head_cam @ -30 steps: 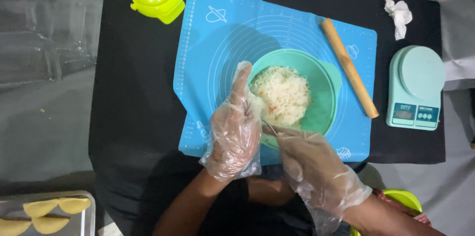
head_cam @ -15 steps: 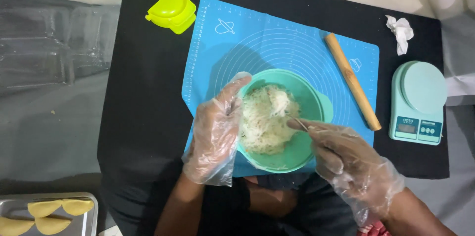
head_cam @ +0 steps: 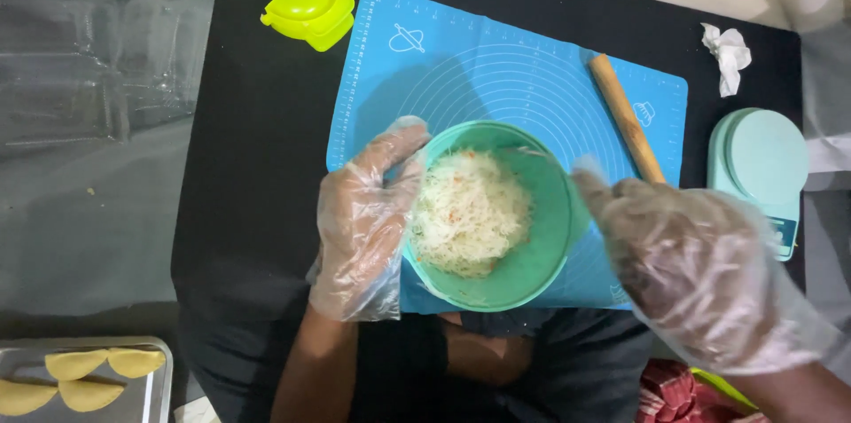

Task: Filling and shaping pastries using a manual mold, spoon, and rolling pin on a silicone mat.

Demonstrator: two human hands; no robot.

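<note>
A teal bowl [head_cam: 551, 250] of shredded white filling [head_cam: 468, 210] with orange flecks sits on a blue silicone mat [head_cam: 496, 77], at its near edge. My left hand [head_cam: 363, 219], in a clear plastic glove, grips the bowl's left rim, with the fingers curled over the edge. My right hand [head_cam: 700, 272], also gloved, is raised to the right of the bowl and is not touching it. It is blurred and seen from the back, so I cannot tell whether it holds anything.
A wooden rolling pin [head_cam: 625, 117] lies on the mat's right side. A lime-green dumpling press [head_cam: 310, 6] sits at the back left of the black table [head_cam: 257, 121]. A teal kitchen scale [head_cam: 762, 166] and crumpled tissue [head_cam: 729, 55] are at the right. A metal tray [head_cam: 155, 396] with folded pastries [head_cam: 89, 374] is at the bottom left.
My right hand has come out of the bowl and moved right and toward the camera. My left hand stays on the bowl's left rim.
</note>
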